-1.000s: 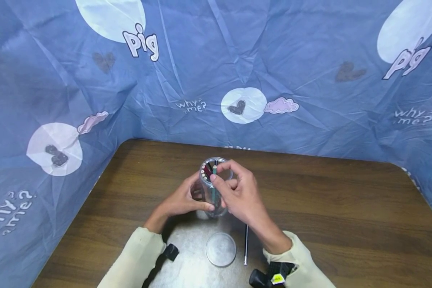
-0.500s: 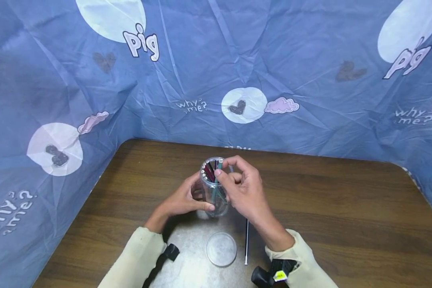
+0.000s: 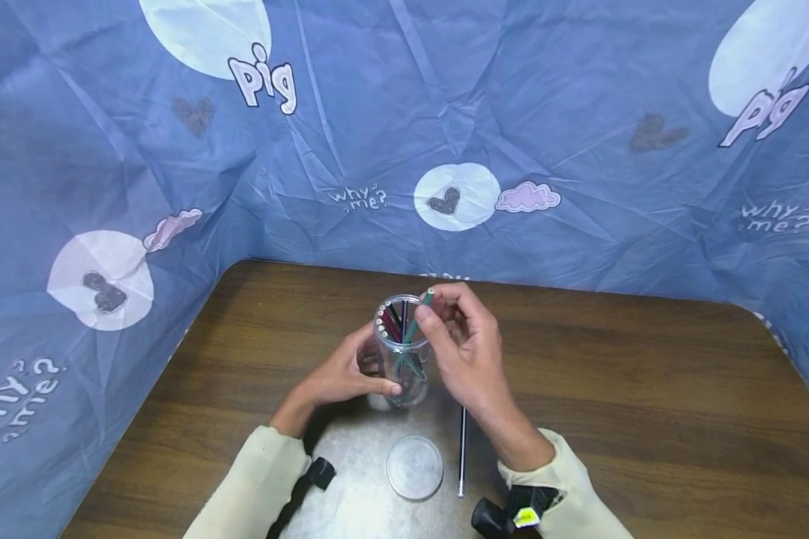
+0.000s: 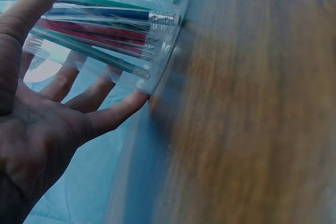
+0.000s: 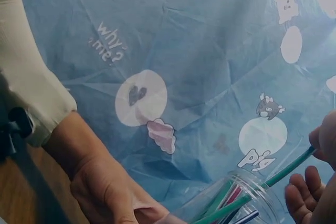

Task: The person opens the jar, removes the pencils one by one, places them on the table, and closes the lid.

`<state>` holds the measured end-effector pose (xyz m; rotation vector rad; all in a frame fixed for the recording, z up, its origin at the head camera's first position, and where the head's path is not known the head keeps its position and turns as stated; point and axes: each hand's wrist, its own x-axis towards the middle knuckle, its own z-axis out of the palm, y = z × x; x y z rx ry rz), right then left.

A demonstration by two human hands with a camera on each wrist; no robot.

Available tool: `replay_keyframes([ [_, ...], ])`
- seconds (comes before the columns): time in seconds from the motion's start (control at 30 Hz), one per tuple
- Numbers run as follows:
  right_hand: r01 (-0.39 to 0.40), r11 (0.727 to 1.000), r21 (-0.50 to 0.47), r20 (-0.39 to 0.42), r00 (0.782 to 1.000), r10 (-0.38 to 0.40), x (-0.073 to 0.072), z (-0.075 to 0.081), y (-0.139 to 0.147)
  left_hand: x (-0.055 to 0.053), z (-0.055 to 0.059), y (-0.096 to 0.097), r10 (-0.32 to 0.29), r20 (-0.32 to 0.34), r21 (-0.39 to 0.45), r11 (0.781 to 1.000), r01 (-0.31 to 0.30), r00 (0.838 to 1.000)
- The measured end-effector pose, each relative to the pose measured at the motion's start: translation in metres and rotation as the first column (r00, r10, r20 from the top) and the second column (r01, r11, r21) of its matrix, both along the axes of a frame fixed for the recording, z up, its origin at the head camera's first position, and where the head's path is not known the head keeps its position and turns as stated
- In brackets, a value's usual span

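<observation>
A clear jar [image 3: 407, 393] stands at the middle of the table, with my left hand [image 3: 342, 372] gripping its side. Through its wall in the left wrist view show red pencils [image 4: 107, 35], a dark blue pencil [image 4: 105, 13] and green ones, their metal ferrules toward the base. Over the mouth, my right hand [image 3: 470, 352] pinches the upper end of a green pencil [image 5: 289, 168] between thumb and fingers. That pencil leans to the right, its lower part still inside the jar. Other pencils lean against the left of the rim.
A round clear lid [image 3: 414, 468] lies on the table [image 3: 620, 419] in front of the jar. To its right lies one dark pencil [image 3: 461, 453]. A blue printed cloth [image 3: 350, 142] hangs behind the table and along its sides.
My right hand has drawn the green pencil up and to the right, so it now tilts and rises above the rim. The left hand and jar have stayed in place.
</observation>
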<state>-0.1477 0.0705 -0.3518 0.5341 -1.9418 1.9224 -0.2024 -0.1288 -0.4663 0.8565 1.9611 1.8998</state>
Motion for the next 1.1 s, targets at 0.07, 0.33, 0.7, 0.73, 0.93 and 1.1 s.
replay_keyframes([
  [0.07, -0.009, 1.000, -0.028, -0.005, 1.000, 0.009, -0.001, 0.000, 0.001, 0.000, 0.000, 0.001, 0.000, -0.001, -0.001, 1.000, 0.000, 1.000],
  [0.33, -0.051, 0.994, -0.095, -0.107, 0.993, 0.041, -0.007, 0.000, 0.005, 0.000, 0.000, 0.000, -0.002, 0.004, -0.011, 1.000, 0.002, 1.000],
  [0.7, 0.018, 0.989, -0.149, -0.094, 0.995, -0.032, -0.007, 0.000, 0.008, 0.000, -0.001, -0.001, 0.011, -0.006, -0.031, 0.999, -0.011, 1.000],
  [0.73, 0.023, 0.988, -0.156, -0.092, 0.995, -0.038, -0.007, 0.000, 0.009, 0.000, -0.001, -0.001, 0.011, -0.007, -0.031, 0.999, -0.011, 1.000],
  [0.93, 0.034, 0.979, -0.203, -0.079, 0.996, -0.051, -0.005, 0.003, 0.011, 0.000, -0.001, -0.001, 0.013, -0.003, -0.029, 0.999, -0.013, 1.000],
  [1.1, 0.032, 0.968, -0.248, -0.103, 0.993, -0.059, -0.005, 0.007, 0.013, 0.000, -0.001, -0.001, 0.013, -0.007, -0.017, 1.000, -0.013, 1.000],
])
